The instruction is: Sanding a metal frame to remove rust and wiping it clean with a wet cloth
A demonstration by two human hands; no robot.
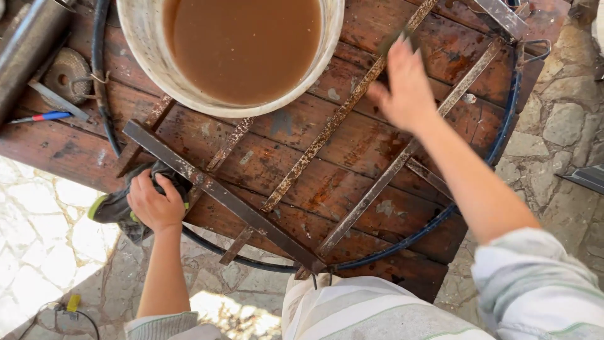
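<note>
My left hand (155,203) grips a dark work glove (116,208) with a yellow-green cuff, pressed at the near left edge of a rusty round metal grate (327,135). The grate has flat rusted bars inside a dark ring and lies on a worn wooden table (402,264). My right hand (406,88) is blurred over one of the diagonal bars at the upper right, fingers spread; something small and grey-green seems to be under the fingers, but the blur hides what it is.
A white bucket (141,47) of muddy brown water stands on the grate at the top. A metal pipe (28,44), a wire brush wheel (66,74) and a blue-red pen (41,117) lie at the left. Stone paving (566,119) surrounds the table.
</note>
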